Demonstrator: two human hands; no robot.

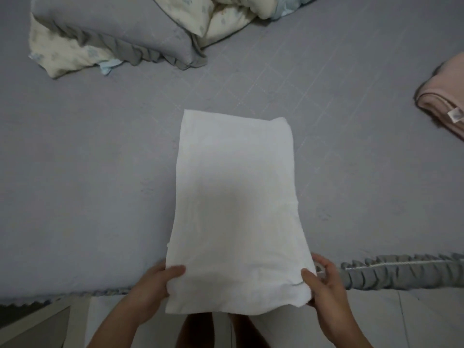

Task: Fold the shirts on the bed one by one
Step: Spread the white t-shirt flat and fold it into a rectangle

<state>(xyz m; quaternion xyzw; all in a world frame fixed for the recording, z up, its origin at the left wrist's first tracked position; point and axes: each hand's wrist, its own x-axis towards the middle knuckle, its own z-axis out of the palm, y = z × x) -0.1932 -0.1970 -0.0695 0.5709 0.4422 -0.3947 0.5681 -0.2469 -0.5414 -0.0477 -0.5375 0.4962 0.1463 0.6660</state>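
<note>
A white shirt (233,197) lies as a long folded rectangle on the grey bed (88,159), its near end hanging over the bed's front edge. My left hand (153,290) pinches the near left corner, thumb on top. My right hand (324,285) grips the near right corner the same way. The far end rests flat on the sheet.
A grey pillow (113,28) and a crumpled cream quilt (226,16) lie at the back left. A folded pink garment (444,101) sits at the right edge. The bed's ruffled trim (401,272) runs along the front; floor tiles show below.
</note>
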